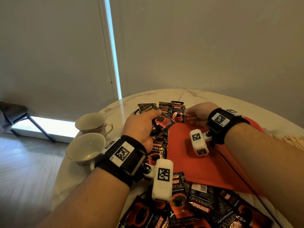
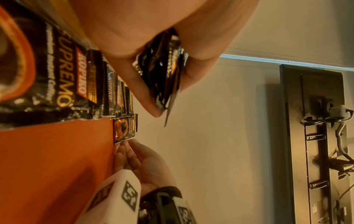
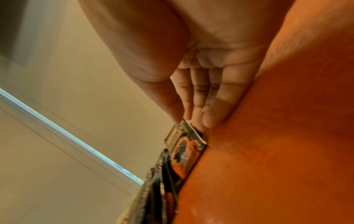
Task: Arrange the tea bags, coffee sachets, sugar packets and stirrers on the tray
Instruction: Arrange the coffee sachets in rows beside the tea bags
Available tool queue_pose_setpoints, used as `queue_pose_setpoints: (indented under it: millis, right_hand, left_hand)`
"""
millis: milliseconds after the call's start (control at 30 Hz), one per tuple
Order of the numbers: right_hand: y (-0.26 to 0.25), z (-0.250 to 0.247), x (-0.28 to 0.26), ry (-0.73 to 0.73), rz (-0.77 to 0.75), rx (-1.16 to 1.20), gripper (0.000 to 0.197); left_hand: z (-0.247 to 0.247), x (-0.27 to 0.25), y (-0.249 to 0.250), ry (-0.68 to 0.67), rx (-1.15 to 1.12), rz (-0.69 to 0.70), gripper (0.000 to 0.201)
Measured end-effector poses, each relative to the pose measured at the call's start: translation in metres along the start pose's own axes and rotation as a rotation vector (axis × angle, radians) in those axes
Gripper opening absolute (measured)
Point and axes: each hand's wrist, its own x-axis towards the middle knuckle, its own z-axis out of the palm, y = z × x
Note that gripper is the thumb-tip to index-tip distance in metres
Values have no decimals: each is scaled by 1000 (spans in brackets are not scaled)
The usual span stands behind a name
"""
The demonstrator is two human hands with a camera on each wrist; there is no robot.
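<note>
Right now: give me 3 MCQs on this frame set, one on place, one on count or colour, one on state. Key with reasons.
1. Where do the two teacups stand?
A. on the marble table, left of the tray
B. on the tray
C. on the floor

2. What colour is the tray?
A. white
B. red
C. green

3. What is the left hand doing?
A. resting flat and holding nothing
B. lifting a teacup
C. holding a bunch of coffee sachets

Key: 1 A, the head view shows both cups on the marble table off the tray's left side. 2 B, the tray's bare surface is red in all three views. 3 C, the left wrist view shows thumb and fingers curled round several dark sachets, while the right hand fingers the edge of one sachet at the tray's far edge.
</note>
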Motion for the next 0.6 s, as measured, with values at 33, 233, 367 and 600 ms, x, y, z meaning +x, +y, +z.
queue_pose_setpoints:
  millis: [33, 233, 367, 600]
  right_hand:
    - [-1, -1, -6, 5, -13, 34, 7]
    - [-16, -7, -64, -226, -107, 189, 14]
    - [-12, -2, -92, -491, -176, 102, 33]
    - [-1, 10, -91, -442, -234, 270, 20]
  left_hand:
    - [0, 0, -1, 1, 14, 6, 29]
    - [2, -2, -3, -10, 73, 72, 34]
    - [3, -7, -2, -70, 83, 107, 37]
    - [5, -15, 8, -130, -130, 21, 27]
